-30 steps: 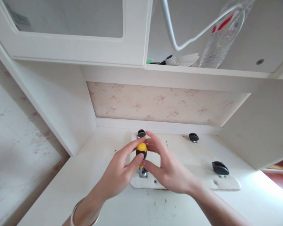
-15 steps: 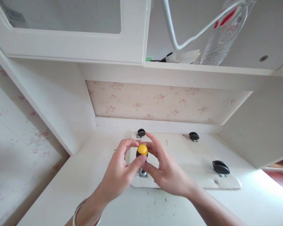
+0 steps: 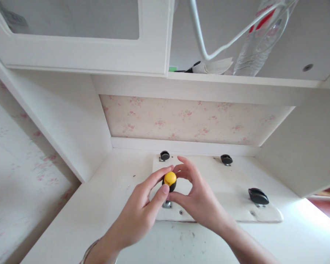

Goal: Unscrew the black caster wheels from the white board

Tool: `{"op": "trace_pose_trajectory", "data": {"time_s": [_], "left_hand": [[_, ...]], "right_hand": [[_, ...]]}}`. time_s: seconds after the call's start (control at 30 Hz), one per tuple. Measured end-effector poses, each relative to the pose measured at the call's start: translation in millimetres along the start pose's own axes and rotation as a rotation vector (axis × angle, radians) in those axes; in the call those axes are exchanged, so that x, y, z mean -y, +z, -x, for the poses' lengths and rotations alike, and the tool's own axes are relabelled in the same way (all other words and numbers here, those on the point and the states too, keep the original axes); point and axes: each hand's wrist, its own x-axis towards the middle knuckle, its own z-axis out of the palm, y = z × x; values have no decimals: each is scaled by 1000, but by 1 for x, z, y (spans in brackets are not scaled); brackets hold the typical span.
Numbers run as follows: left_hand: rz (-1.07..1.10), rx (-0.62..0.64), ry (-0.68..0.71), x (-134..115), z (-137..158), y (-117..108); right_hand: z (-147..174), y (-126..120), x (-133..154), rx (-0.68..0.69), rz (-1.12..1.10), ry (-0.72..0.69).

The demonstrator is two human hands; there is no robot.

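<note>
"Left of both hands, what does my colleague's feed show you?"

"From my distant seat I see a floral wall (image 3: pixel 24 176), then a white side panel (image 3: pixel 68 117) and a white surface (image 3: pixel 123 168)."

"And the left hand (image 3: pixel 137 209)?"

"Its thumb and forefinger pinch a yellow-and-black handle (image 3: pixel 170 178), which sits between the two hands."

"Pointing which way?"

"Its rounded yellow end faces up toward my camera. The long axis looks steep, running down and away from me; the far end is hidden. Just below the left thumb I make out a metal plate (image 3: pixel 167 205) on a white board (image 3: pixel 217 187)."

"Right hand (image 3: pixel 203 203)?"

"Curved about the handle's right side; whether its fingertips grip, I can't tell. Right of it, black casters (image 3: pixel 258 196) stand on the board; beyond them rises a pale right-hand panel (image 3: pixel 299 146)."
</note>
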Motion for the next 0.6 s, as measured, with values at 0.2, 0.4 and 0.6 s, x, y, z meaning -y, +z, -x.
{"op": "trace_pose_trajectory", "data": {"time_s": [0.2, 0.4, 0.6], "left_hand": [[-38, -117, 15, 5, 1, -13], [-27, -90, 125, 6, -10, -19], [17, -76, 100, 8, -14, -12]], "right_hand": [[0, -10, -3, -20, 25, 37], [-1, -14, -4, -18, 115, -4], [5, -11, 8, 23, 156, -106]]}}
